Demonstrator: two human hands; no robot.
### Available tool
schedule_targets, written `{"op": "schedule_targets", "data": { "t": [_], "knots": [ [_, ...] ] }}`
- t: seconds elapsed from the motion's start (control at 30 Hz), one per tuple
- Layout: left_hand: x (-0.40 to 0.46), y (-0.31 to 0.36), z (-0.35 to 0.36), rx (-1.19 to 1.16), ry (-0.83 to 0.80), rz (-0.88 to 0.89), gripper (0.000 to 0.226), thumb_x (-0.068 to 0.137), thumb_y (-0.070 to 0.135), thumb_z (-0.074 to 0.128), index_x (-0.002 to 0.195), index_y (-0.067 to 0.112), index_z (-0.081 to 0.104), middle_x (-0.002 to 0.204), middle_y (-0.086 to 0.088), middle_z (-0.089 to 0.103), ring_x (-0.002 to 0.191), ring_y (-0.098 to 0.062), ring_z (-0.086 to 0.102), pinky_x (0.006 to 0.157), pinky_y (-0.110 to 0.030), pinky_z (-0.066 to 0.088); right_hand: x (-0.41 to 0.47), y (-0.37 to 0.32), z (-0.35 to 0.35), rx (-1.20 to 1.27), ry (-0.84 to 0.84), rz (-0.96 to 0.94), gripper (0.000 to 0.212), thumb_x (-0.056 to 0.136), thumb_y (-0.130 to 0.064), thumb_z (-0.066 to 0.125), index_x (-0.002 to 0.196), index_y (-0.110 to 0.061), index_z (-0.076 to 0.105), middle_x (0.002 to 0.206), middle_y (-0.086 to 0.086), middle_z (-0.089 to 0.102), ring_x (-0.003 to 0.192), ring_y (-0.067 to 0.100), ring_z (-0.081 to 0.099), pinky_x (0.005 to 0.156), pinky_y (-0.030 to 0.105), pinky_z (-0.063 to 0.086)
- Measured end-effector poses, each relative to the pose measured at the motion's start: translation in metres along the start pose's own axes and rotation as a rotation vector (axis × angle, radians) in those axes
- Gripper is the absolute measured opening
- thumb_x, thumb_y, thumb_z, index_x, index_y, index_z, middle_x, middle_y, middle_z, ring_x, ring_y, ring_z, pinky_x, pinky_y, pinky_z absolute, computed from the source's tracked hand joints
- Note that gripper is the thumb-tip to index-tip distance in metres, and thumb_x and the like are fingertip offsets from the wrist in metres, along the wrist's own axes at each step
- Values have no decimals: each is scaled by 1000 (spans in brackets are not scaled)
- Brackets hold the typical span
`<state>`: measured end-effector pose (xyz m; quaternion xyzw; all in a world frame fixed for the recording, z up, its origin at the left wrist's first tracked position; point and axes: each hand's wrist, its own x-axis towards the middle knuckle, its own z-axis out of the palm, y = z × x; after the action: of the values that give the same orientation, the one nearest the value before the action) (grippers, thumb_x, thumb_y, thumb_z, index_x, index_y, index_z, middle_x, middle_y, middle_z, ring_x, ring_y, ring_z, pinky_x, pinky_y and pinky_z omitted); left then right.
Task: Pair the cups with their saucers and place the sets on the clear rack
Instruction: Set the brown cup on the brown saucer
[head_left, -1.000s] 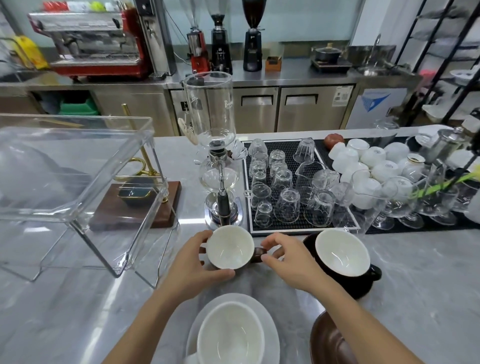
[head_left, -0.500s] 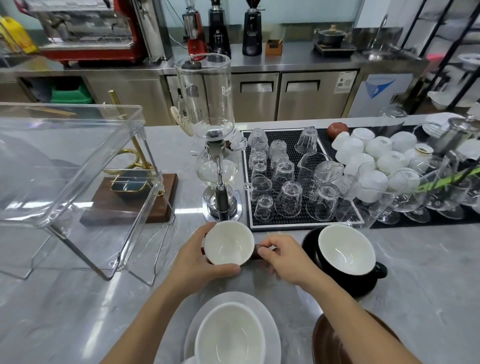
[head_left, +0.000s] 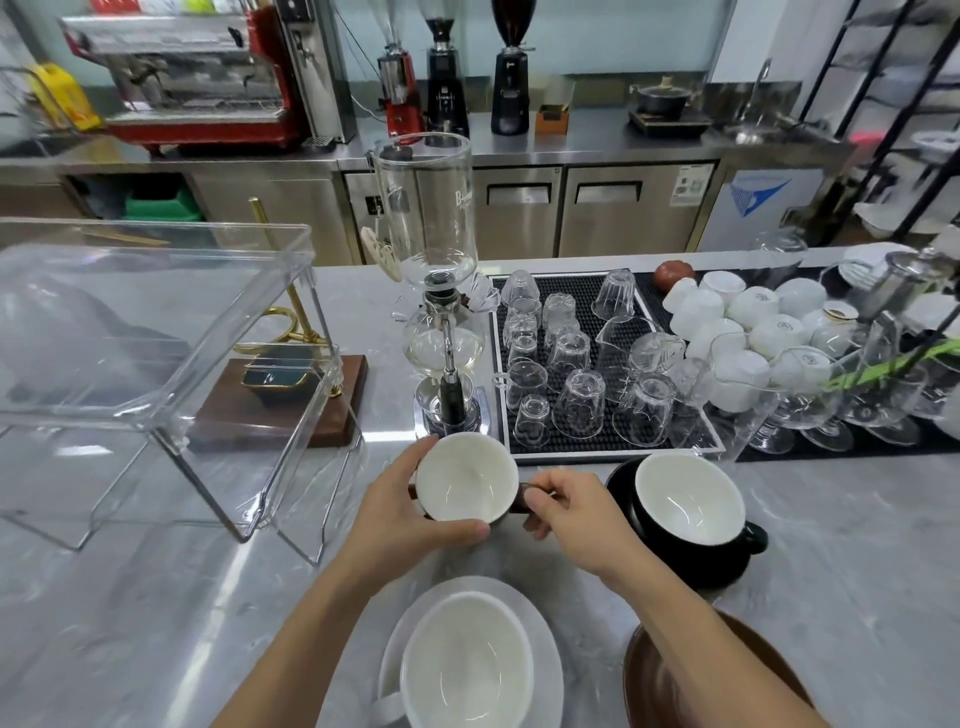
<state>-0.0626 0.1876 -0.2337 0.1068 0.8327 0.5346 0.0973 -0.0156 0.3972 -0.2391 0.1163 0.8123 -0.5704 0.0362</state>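
Where the grey marble counter (head_left: 857, 597) spreads across the view, the biggest item on it is the clear rack (head_left: 150, 332), standing at the left with nothing visible on its top. Right of the rack stands a glass siphon brewer (head_left: 441, 291), and beyond that a black mat (head_left: 597, 291) carrying upturned glasses, then a cluster of upturned white cups (head_left: 748, 322). Near the right edge of the working area, a black cup (head_left: 691, 514) with a white inside sits on a black saucer (head_left: 618, 475). At the bottom edge, a white cup (head_left: 467, 660) sits on a white saucer (head_left: 545, 670); a brown saucer (head_left: 649, 675) lies just right of it, partly hidden by the forearm. Centre, in front of the brewer, is a brown cup (head_left: 465, 483) with a white inside. The left hand (head_left: 395, 514) wraps its fingers and thumb around the cup's left and near side. The right hand (head_left: 576, 509) pinches the cup's handle at its right side. Whether the cup is resting on the counter or lifted cannot be told.
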Motion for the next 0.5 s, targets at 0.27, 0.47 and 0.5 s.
{"op": "schedule_targets", "data": {
  "t": [0.27,0.47,0.5],
  "knots": [
    [-31,28,-8,-46,-33,122,94,40,47,97,119,61,47,114,47,54,119,0,55,89,-31,57,-37,-15,-14,105,61,-111,14,97,-5,57,91,-2,70,72,17,69,61,15,61,62,25,52],
    [-48,41,-9,-81,-86,176,95,44,26,98,121,55,50,116,34,61,108,16,57,69,-11,55,-70,-27,-25,136,113,-153,21,98,-2,57,81,-9,69,62,0,64,50,2,55,56,14,47],
    [-50,43,-9,-75,-101,184,97,46,21,99,123,55,50,119,29,62,106,18,57,68,-11,55,-75,-27,-27,128,129,-155,20,98,-3,57,82,-7,69,62,1,64,50,3,55,56,15,47]
  ]
}}
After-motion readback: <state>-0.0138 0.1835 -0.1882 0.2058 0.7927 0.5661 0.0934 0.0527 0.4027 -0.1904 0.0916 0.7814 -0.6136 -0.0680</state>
